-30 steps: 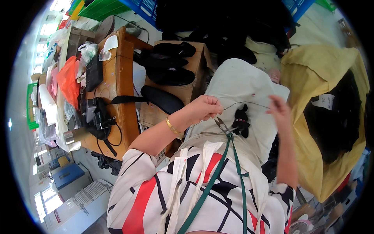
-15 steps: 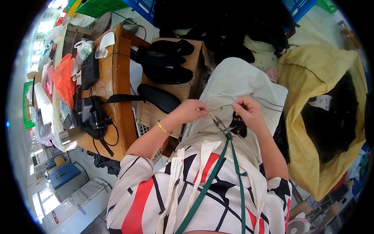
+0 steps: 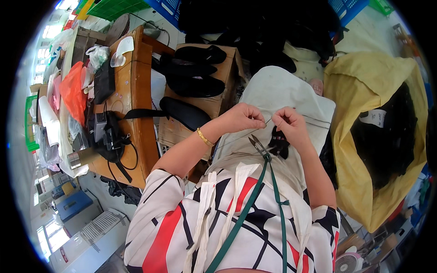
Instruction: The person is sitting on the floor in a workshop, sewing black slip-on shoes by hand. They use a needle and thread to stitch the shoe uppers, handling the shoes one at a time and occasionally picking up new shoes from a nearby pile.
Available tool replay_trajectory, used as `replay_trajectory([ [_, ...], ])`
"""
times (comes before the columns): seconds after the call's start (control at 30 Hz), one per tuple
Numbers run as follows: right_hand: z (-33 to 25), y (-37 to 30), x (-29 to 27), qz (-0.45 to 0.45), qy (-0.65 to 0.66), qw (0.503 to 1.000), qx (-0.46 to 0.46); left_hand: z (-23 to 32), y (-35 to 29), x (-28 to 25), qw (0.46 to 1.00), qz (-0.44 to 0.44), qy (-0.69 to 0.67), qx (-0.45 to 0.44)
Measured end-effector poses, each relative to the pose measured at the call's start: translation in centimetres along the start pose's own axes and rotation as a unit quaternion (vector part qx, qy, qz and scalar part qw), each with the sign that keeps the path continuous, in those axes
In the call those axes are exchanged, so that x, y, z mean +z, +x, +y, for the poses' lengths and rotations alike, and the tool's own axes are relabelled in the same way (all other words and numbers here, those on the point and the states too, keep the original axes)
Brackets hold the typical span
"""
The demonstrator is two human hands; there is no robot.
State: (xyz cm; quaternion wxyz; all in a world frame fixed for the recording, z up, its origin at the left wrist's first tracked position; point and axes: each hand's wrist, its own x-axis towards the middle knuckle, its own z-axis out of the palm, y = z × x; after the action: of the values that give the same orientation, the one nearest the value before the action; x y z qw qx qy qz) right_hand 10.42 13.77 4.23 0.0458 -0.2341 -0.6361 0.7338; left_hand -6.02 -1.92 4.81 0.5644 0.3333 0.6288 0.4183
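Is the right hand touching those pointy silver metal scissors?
Apart. The head view shows a strip of white cloth between the right hand's fingertips and the scissors' blades.

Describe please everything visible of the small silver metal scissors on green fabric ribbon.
The small silver metal scissors have narrow pointed blades, slightly apart, aimed forward and left. A green fabric ribbon is knotted at their rear. They seem to rest on off-white cloth beside a small black bundle; left hand and right hand do not touch them.
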Motion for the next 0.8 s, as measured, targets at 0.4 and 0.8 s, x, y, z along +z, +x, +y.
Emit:
replay_trajectory([
  [0.4, -0.3, 0.1, 0.5, 0.111, -0.276, 0.941, -0.160, -0.3, 0.0, 0.4, 0.997, 0.014, -0.065, -0.027],
  [0.8, 3.6, -4.6, 3.0, -0.166, -0.417, 0.893, 0.025, -0.4, 0.8, 0.5, 0.983, 0.085, -0.128, -0.096],
])
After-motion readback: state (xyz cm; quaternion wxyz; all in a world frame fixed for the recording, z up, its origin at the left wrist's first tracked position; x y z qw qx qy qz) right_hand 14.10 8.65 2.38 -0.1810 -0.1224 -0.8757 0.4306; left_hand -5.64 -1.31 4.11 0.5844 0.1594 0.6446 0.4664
